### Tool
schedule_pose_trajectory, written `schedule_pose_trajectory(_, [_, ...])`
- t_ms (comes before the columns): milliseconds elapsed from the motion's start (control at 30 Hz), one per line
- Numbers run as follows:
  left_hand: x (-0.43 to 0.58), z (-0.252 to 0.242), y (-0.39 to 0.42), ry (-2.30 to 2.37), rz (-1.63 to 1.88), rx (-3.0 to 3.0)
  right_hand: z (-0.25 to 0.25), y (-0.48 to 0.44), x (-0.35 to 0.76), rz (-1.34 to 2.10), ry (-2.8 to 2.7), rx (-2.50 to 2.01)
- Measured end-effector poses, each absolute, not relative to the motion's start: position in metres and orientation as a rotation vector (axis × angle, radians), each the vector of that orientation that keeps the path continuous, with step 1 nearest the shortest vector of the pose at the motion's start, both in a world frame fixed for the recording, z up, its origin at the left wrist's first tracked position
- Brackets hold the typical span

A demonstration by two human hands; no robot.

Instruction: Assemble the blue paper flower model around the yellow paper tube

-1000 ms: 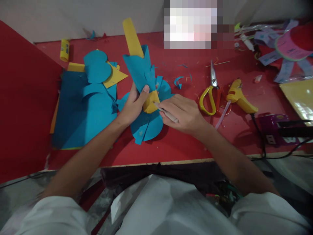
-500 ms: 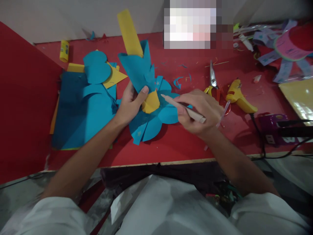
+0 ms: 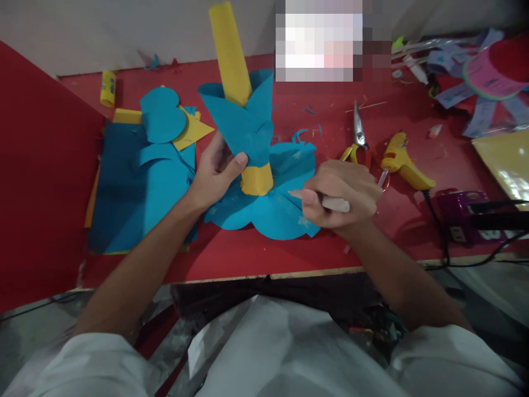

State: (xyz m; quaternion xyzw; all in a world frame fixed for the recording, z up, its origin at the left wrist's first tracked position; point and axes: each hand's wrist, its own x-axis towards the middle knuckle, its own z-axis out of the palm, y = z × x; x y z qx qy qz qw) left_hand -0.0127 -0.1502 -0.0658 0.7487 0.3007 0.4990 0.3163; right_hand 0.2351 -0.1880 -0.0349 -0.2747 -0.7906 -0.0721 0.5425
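- The red table (image 3: 231,259) is the biggest thing, and it carries all the rest.
- The blue paper flower (image 3: 285,218) is in the middle of the table, in front of the person. Its wide petals with pale stars are at the bottom, and a curled blue part (image 3: 243,124) stands up above.
- A stack of blue sheets (image 3: 119,193) lies to the left.
- The left hand (image 3: 212,179) has its grip closed on the flower's curled part, with the thumb in front.
- The right hand (image 3: 345,184) has its grip closed around a pen, over the petals.
- A long yellow strip (image 3: 231,58) sticks up out of the curled part.
- The scissors (image 3: 359,129) lie partly behind the right hand.
- A yellow glue gun (image 3: 407,162) lies just beside them.
- A yellow band (image 3: 257,181) sits low on the flower, by the left thumb.
- The pale pen (image 3: 336,204) points at the flower. I cannot tell if its tip touches.
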Motion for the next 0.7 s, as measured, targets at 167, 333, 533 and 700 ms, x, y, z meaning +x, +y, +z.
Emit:
schedule_pose_trajectory(167, [-0.005, -0.064, -0.159, 1.0, 1.24, 1.994, -0.024, -0.189, 0.234, -0.178, -1.997, -0.669])
schedule_pose_trajectory(333, [-0.003, -0.061, -0.164, 1.182, 1.226, 2.072, -0.035, -0.184, 0.233, -0.15, -2.065, -0.796])
schedule_pose_trajectory(533, [0.002, -0.065, -0.169, 1.28, 1.21, 2.152, -0.043, -0.18, 0.231, -0.054, -2.06, -0.784])
schedule_pose_trajectory(700, [0.006, -0.071, -0.176, 1.322, 1.179, 2.15, -0.045, -0.178, 0.232, -0.077, -2.036, -0.831])
